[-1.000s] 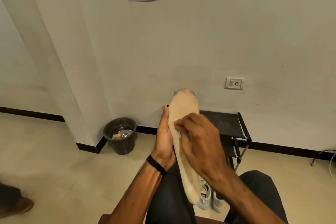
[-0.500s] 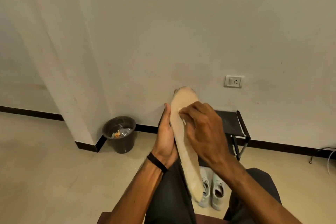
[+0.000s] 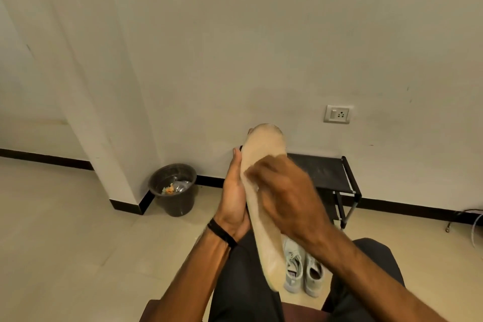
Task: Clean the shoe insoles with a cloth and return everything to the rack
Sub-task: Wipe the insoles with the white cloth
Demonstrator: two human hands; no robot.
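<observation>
A long beige insole (image 3: 264, 150) stands upright over my lap, toe end up. My left hand (image 3: 234, 197) holds it from the left edge and behind, thumb lying along the rim. My right hand (image 3: 288, 191) presses on the insole's face near the middle, blurred with motion, fingers curled over a pale cloth (image 3: 257, 188) of which only a sliver shows. A pair of white sneakers (image 3: 303, 269) sits on the floor between my knees. The black shoe rack (image 3: 325, 172) stands against the wall behind the insole.
A dark bin (image 3: 173, 189) with rubbish stands at the wall corner on the left. A wall socket (image 3: 337, 114) is above the rack. Cables (image 3: 474, 226) lie on the floor at the far right. Tiled floor stretches to the left.
My right hand slid up toward the insole's toe and has come back down to its middle. The left hand keeps the insole upright in the same place.
</observation>
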